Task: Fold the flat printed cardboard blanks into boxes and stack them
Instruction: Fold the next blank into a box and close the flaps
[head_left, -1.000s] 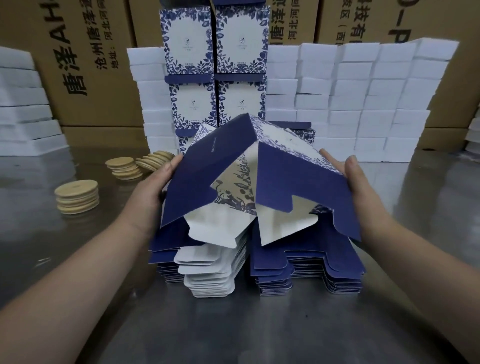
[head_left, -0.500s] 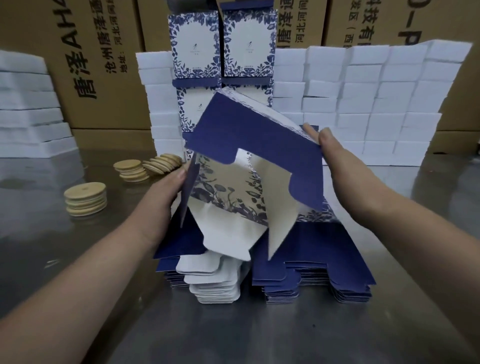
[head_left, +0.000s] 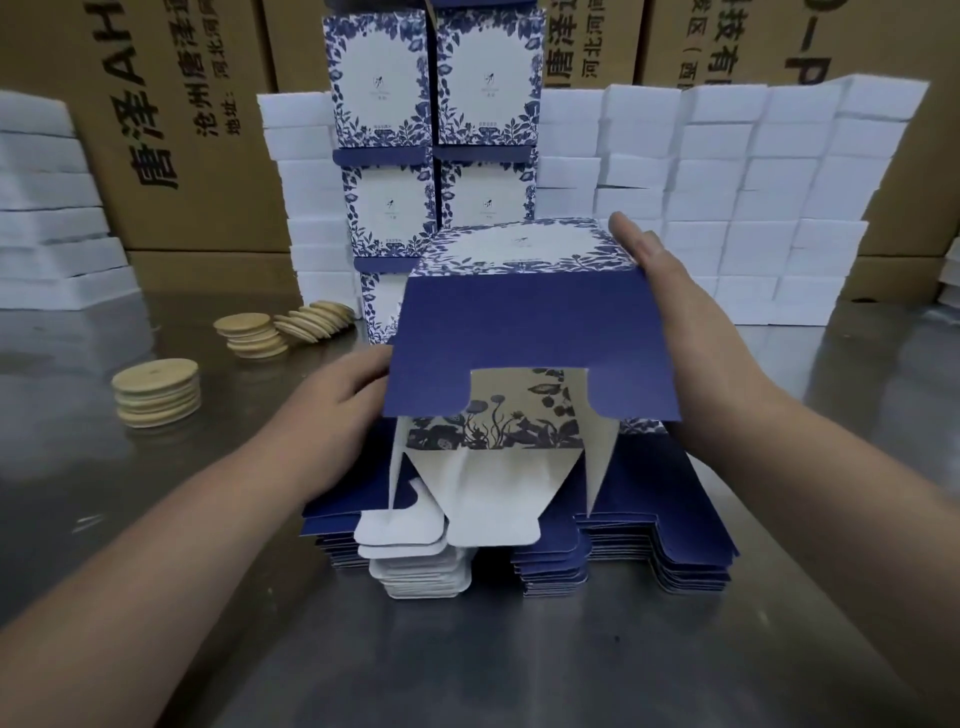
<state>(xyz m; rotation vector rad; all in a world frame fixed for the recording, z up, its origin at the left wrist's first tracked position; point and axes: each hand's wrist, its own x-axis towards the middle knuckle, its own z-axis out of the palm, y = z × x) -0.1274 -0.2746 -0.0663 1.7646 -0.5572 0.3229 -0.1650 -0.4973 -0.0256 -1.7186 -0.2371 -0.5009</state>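
A blue and white printed box blank (head_left: 524, 322), squared up into a sleeve, stands over the pile of flat blanks (head_left: 644, 540) at the table's middle. Its open end faces me, with a navy flap hanging on top and white flaps below. My left hand (head_left: 343, 395) holds the box's left side, fingers hidden behind the navy flap. My right hand (head_left: 670, 306) lies along its right wall with straight fingers reaching the top far corner. Finished printed boxes (head_left: 431, 83) are stacked in two columns behind.
Round wooden discs lie in stacks (head_left: 158, 389) and a fanned heap (head_left: 311, 322) at the left. White foam blocks (head_left: 727, 208) form a wall at the back right, more white trays (head_left: 47, 208) at far left. Brown cartons (head_left: 182, 104) stand behind. The table (head_left: 519, 649) is shiny metal.
The blank turned from a tilted, half-open shape into a squared sleeve with its printed face up. My right hand slid along the right wall; my left hand moved to the left side.
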